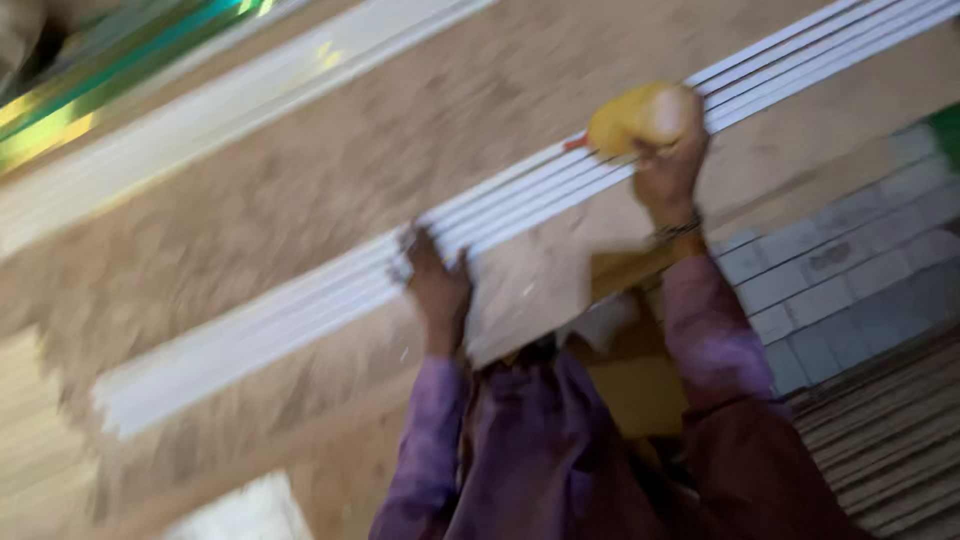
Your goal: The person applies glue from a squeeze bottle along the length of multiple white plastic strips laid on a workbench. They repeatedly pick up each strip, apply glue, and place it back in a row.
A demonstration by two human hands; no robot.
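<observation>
Left hand (436,285): fingers spread, pressed flat on long white ribbed moulding strip (300,310) | Right hand (668,165): closed around yellow rounded sponge-like pad (632,118), held against same strip further along | Strip: lying diagonally across tan dusty board (330,170) (frame heavily blurred) | Sleeves: purple | Grey tiled floor (850,270) at right

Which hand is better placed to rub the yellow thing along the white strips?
The right hand, most likely. It already grips the yellow sponge-like pad and presses it onto the white strips. The left hand holds no pad; it rests flat on the strips lower down, seemingly steadying them. The picture is blurred.
</observation>
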